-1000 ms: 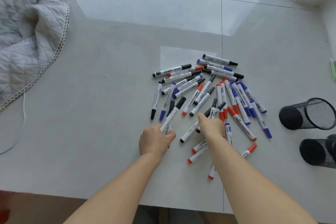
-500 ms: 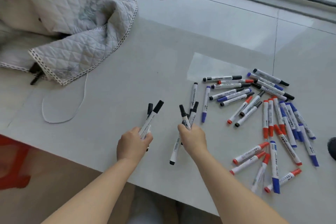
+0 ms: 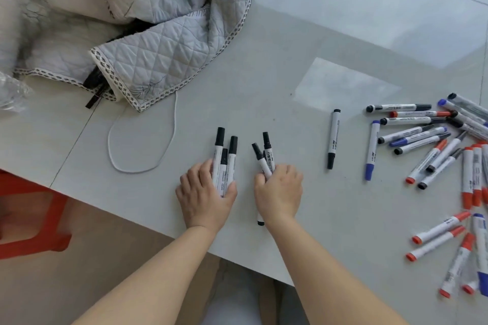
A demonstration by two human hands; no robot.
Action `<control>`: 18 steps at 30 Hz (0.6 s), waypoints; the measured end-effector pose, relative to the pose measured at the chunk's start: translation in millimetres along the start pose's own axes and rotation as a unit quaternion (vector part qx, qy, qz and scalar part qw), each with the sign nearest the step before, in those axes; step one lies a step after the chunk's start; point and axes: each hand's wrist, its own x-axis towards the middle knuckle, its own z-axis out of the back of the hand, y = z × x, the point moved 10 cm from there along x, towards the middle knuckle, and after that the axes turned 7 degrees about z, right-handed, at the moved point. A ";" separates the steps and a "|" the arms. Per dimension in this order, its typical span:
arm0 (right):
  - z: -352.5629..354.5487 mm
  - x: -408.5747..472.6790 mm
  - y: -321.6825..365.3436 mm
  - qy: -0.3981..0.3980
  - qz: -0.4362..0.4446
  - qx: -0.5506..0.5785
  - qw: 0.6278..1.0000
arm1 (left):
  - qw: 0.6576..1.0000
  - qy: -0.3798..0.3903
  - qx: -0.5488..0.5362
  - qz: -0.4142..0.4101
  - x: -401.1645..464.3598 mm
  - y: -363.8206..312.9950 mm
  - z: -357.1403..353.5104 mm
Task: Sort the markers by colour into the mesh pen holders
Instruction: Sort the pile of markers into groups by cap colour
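Grey quilted cover at eleven o'clock. Mixed red, blue and black markers heaped at three o'clock.

My left hand grips three black-capped markers; right hand clutches two or three more.

No mesh holder in view. Loose bundles could slip and roll off the near edge, I judge.

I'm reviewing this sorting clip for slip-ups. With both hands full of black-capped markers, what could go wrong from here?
1. The right hand grips its black markers splayed at different angles, so one may well slip out.
2. No mesh holder is in view, so the left hand must carry its bundle across the loose marker pile and may scatter it.
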 end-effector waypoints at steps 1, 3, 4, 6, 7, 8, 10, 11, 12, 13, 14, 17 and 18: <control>2.4 -1.5 0.2 -0.031 0.007 -0.008 0.999 | 1.000 0.001 0.003 -0.010 0.7 -0.8 0.4; 3.5 -4.9 0.4 -0.073 0.022 -0.005 0.997 | 0.999 0.021 0.013 -0.039 2.4 -3.5 -3.2; 1.2 -5.9 1.5 -0.078 0.034 -0.006 0.996 | 0.997 0.037 0.022 -0.056 2.9 -5.3 -7.2; -6.8 -5.0 5.5 -0.067 0.055 -0.020 0.996 | 0.993 0.073 0.043 -0.087 2.7 -9.4 -17.6; -12.0 -3.4 8.2 -0.056 0.063 -0.027 0.996 | 0.990 0.087 0.051 -0.097 2.4 -10.8 -21.9; -16.3 -1.3 11.2 -0.045 0.068 -0.031 0.996 | 0.989 0.096 0.055 -0.103 2.2 -12.5 -24.3; -19.6 2.1 16.9 -0.033 0.074 -0.031 0.996 | 0.986 0.106 0.062 -0.110 1.9 -15.1 -26.4; -19.1 3.3 18.6 -0.025 0.073 -0.025 0.997 | 0.985 0.114 0.067 -0.111 1.1 -15.1 -27.5; -17.6 3.7 19.2 -0.017 0.074 -0.015 0.997 | 0.983 0.121 0.073 -0.113 0.3 -14.9 -28.4; -14.3 3.5 19.0 -0.012 0.077 -0.001 0.997 | 0.983 0.122 0.077 -0.114 0.2 -16.1 -26.6; -8.0 3.1 18.8 -0.013 0.084 0.019 0.996 | 0.984 0.118 0.074 -0.115 0.9 -19.9 -21.5; 33.1 3.2 9.7 -0.069 0.104 0.100 0.987 | 0.987 0.080 0.023 -0.138 5.1 -52.5 6.7; 53.1 5.8 0.7 -0.101 0.110 0.112 0.982 | 0.985 0.054 0.011 -0.165 6.3 -73.7 15.7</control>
